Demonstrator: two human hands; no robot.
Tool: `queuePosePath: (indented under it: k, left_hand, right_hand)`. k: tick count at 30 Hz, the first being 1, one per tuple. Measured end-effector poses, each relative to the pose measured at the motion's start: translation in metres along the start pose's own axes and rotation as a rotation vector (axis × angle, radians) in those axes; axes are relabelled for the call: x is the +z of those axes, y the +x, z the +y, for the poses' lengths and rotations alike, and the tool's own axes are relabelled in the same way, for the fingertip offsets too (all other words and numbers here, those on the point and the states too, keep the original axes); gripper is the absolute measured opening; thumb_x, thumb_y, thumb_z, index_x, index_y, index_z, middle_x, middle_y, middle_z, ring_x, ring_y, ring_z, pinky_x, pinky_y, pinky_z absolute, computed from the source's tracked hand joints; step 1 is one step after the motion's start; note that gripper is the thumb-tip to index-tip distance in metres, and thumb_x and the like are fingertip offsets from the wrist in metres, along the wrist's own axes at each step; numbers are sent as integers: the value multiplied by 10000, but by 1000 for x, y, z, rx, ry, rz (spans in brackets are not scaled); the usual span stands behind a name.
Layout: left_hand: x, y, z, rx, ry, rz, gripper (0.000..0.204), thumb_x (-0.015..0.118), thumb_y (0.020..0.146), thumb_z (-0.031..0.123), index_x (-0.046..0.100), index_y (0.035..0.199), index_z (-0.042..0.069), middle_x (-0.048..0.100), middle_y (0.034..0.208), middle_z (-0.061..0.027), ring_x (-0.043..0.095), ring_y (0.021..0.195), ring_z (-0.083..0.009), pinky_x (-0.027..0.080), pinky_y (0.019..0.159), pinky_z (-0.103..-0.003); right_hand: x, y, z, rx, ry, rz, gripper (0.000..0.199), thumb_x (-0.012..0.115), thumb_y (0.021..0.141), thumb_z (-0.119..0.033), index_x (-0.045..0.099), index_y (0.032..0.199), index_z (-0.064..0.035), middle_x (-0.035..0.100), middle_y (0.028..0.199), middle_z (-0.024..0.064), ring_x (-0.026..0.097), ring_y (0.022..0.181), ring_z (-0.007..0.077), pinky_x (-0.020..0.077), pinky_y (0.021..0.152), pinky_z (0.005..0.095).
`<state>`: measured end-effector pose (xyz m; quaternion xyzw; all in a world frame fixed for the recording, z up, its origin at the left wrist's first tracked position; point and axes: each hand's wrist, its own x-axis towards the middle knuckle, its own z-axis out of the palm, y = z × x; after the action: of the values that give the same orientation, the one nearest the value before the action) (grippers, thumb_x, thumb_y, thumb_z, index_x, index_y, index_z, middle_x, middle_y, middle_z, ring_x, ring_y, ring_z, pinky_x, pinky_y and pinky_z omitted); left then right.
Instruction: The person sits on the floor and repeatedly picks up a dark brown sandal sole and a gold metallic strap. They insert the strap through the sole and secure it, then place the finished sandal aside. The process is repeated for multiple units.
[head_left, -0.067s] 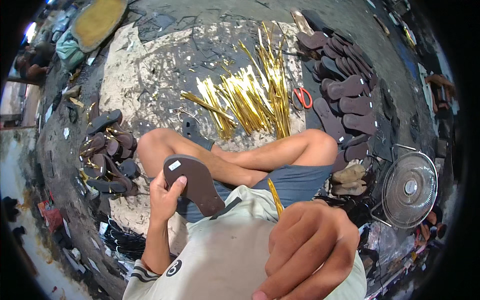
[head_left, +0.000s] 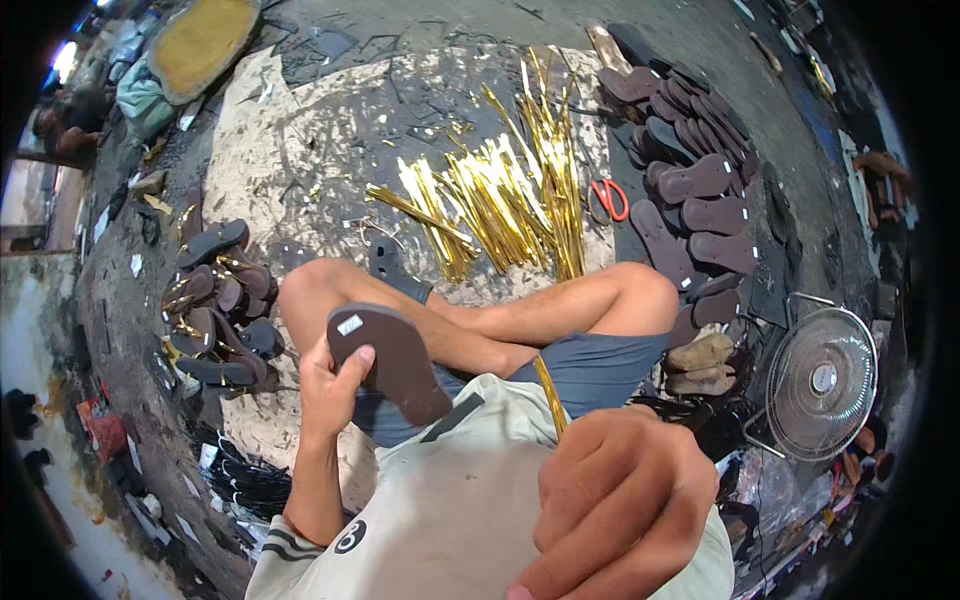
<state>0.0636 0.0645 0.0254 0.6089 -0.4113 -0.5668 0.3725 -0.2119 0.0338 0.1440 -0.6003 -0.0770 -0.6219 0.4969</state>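
Observation:
My left hand (head_left: 328,385) grips a dark brown sandal sole (head_left: 402,372) by its edge, the thumb lying across its face below a small white sticker. A short black strip (head_left: 453,417) shows beside the sole's lower end, against my shirt. Close to the camera is my right hand (head_left: 625,490), its fingers curled shut. A shiny gold strap (head_left: 550,390) sticks up from behind that hand, which seems to hold its hidden lower end. Many more gold straps (head_left: 495,205) lie in a spread pile past my crossed legs.
Red-handled scissors (head_left: 612,200) lie right of the strap pile. Brown soles (head_left: 697,178) are stacked at the far right, above a round metal fan (head_left: 822,378). Sandals with gold straps (head_left: 222,305) are heaped at the left, above a black bundle of thin strips (head_left: 255,480).
The sole has tilted slightly in my left hand, and its lower end sits a little higher. My right hand is nearly still. The whole view has shifted slightly.

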Motion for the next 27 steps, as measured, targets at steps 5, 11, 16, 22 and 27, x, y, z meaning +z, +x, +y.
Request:
queuePosePath:
  k: [5, 11, 16, 22, 27]
  left_hand:
    - [36, 41, 49, 304, -1, -52, 283, 656, 971, 73, 631, 1225, -51, 700, 1034, -54, 642, 930, -108, 532, 823, -270]
    - [52, 47, 84, 496, 326, -116, 227, 663, 919, 34, 672, 1139, -25, 718, 913, -45, 645, 802, -83, 543, 726, -261]
    - [53, 52, 71, 734, 543, 21, 293, 714, 820, 32, 681, 1108, -10, 741, 872, -88, 704, 758, -138, 565, 710, -285]
    - [64, 57, 53, 661, 308, 64, 355, 708, 806, 21, 671, 1157, -13, 751, 940, -131, 744, 848, -197, 578, 760, -295]
    - [73, 41, 54, 688, 450, -70, 579, 652, 852, -33, 520, 1415, -31, 694, 1198, -226, 726, 1038, -311, 570, 869, -351]
  right_hand:
    - [-8, -9, 20, 517, -622, 116, 125, 740, 867, -21, 698, 972, 32, 692, 827, 116, 673, 659, 184, 552, 585, 305]
    - [-26, -50, 82, 613, -1045, 222, 137, 729, 862, -49, 663, 969, 4, 693, 846, 131, 702, 721, 279, 550, 607, 378]
    - [-20, -46, 84, 591, -1180, 167, 117, 715, 864, -59, 625, 928, -20, 676, 827, 129, 692, 742, 308, 553, 646, 404]
    - [-15, -49, 90, 574, -1154, 203, 123, 709, 870, -63, 603, 914, -17, 662, 820, 126, 679, 731, 316, 551, 649, 408]
    - [-23, -54, 94, 558, -1265, 156, 119, 696, 894, -80, 600, 923, -15, 663, 835, 130, 675, 753, 323, 549, 659, 404]
